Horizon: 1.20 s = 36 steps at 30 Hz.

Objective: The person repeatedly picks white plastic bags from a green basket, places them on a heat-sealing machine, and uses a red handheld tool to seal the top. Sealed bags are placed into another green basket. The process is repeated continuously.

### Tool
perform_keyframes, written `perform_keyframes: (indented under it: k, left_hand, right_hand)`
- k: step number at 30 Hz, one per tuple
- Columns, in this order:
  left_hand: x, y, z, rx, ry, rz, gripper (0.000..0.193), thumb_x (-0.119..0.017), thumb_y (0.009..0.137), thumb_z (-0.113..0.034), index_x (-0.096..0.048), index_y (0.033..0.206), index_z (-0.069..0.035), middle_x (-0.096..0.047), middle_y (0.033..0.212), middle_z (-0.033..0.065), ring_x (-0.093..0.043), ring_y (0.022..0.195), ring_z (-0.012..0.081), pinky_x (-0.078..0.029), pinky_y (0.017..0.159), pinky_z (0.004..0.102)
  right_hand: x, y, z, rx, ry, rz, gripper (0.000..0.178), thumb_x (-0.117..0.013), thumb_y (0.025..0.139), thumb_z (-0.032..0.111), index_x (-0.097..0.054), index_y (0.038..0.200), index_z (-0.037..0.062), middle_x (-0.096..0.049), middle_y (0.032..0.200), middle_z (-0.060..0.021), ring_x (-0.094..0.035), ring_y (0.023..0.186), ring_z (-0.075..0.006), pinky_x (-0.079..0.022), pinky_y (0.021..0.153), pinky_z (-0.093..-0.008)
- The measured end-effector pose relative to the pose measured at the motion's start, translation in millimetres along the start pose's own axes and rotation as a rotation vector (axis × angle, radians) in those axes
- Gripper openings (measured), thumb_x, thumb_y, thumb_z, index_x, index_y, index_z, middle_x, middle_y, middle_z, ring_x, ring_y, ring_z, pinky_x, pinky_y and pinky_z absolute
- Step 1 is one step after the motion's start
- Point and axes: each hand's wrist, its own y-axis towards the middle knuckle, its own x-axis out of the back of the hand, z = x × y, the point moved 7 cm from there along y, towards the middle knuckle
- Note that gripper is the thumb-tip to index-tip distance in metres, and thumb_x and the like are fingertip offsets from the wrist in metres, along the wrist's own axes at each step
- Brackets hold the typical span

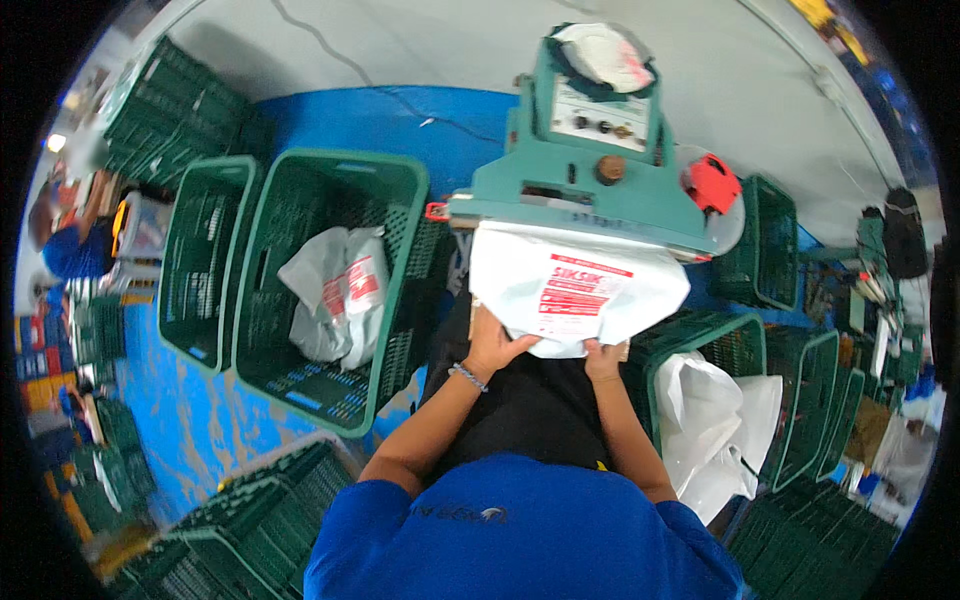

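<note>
Left hand (489, 345) and right hand (602, 362) are pinching a red-printed white plastic bag (580, 285), maybe half done, at the front edge of a green metal machine (578, 168), with maybe-finished bags (365, 285) lying in a green plastic basket (400, 190).

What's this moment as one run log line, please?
left hand: holds bag; right hand: holds bag; bag: at green machine; other bags: in crates
</note>
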Motion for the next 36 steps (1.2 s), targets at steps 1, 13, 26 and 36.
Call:
perform_keyframes:
  k: [1,13,26,36]
  left_hand:
    - [-1,0,4,0.016,-0.007,0.008,0.068,-0.073,0.068,-0.047,-0.057,0.113,0.001,-0.055,0.116,0.0197,-0.049,0.111,0.0364,-0.033,0.097,0.0453]
    - [-8,-4,26,0.088,-0.060,0.136,0.059,-0.078,0.063,-0.035,-0.061,0.108,-0.001,-0.060,0.106,0.0195,-0.054,0.103,0.0357,-0.038,0.093,0.0438]
    - [-7,-7,20,0.166,-0.068,0.107,0.058,-0.085,0.060,-0.016,-0.059,0.107,0.005,-0.064,0.105,0.0134,-0.060,0.097,0.0246,-0.046,0.088,0.0375]
    - [-7,-16,43,0.242,0.142,0.108,0.068,-0.080,0.061,-0.010,-0.049,0.119,0.009,-0.051,0.125,0.0232,-0.047,0.116,0.0362,-0.030,0.104,0.0437]
  right_hand:
    - [0,3,4,-0.016,-0.004,-0.001,0.080,-0.057,0.082,0.059,-0.043,0.126,-0.0062,-0.048,0.125,-0.0202,-0.044,0.117,-0.0331,-0.034,0.098,-0.0441]
    - [-3,10,11,-0.061,0.095,0.023,0.077,-0.070,0.074,0.051,-0.045,0.122,-0.0037,-0.048,0.119,-0.0192,-0.046,0.111,-0.0342,-0.034,0.097,-0.0449]
    - [6,21,36,-0.079,0.047,0.035,0.083,-0.065,0.073,0.061,-0.047,0.124,-0.0017,-0.049,0.121,-0.0203,-0.046,0.115,-0.0368,-0.031,0.101,-0.0465]
    - [16,37,60,0.069,-0.025,-0.017,0.098,-0.059,0.073,0.065,-0.031,0.137,-0.0039,-0.032,0.140,-0.0268,-0.027,0.131,-0.0420,-0.019,0.109,-0.0477]
